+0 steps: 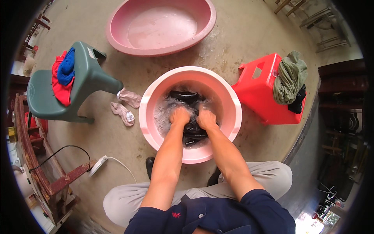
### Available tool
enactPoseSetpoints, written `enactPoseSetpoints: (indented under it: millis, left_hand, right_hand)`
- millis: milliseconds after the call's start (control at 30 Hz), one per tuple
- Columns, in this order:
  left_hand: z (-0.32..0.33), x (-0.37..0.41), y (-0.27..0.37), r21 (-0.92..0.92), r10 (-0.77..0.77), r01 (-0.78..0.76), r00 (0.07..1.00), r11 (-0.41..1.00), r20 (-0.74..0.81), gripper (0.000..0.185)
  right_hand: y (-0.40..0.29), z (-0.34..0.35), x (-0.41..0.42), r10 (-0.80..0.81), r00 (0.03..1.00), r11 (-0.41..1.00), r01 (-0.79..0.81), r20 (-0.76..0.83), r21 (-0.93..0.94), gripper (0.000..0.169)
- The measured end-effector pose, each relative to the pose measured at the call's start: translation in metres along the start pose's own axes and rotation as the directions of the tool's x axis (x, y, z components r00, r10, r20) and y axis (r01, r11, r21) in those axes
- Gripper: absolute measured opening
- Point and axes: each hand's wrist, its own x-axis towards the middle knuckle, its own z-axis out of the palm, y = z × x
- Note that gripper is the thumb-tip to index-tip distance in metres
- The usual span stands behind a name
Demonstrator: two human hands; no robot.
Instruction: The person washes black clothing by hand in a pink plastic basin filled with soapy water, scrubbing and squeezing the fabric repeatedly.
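A pink plastic basin (190, 159) stands on the floor before me, holding soapy, cloudy water and a wet black garment (194, 133). My left hand (179, 115) is closed in a fist at the water's surface, on the left edge of the garment. Opposite it, my right hand (207, 117) is also closed, on the garment's right side. Both hands look to be gripping the dark cloth, though the fingertips are hidden by water. Part of the garment bulges above the water beyond my hands.
A larger pink tub (160, 52) lies beyond the basin. Red and blue cloths (63, 79) hang on a green plastic stool (43, 101) at left, near socks (124, 112). Green clothing (290, 77) rests on a red stool (257, 99) at right. A power strip (98, 166) is lower left.
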Motion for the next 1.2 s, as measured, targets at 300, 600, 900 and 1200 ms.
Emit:
enactPoseSetpoints:
  millis: [300,600,900,1200]
  left_hand:
    - [-0.02,0.017,-0.047,-0.916,0.478,0.156,0.877,-0.37,-0.043,0.044]
    - [-0.023,-0.035,-0.026,-0.833,0.362,0.089,0.921,-0.547,-0.139,0.026]
    - [0.001,-0.055,0.03,-0.922,0.109,-0.151,0.973,-0.356,-0.202,0.03]
    - [-0.025,-0.053,-0.024,-0.878,0.219,-0.054,0.959,-0.475,-0.178,0.038]
  right_hand:
    - [-0.104,-0.068,-0.084,-0.359,0.882,0.801,0.46,-0.307,0.384,0.034]
    - [-0.126,-0.072,-0.119,-0.485,0.618,0.651,0.728,-0.619,0.216,0.027]
    - [-0.038,-0.079,-0.026,-0.125,0.685,0.601,0.628,-0.718,0.495,0.022]
    - [-0.122,-0.073,-0.094,-0.389,0.458,0.449,0.852,-0.799,0.269,0.017]
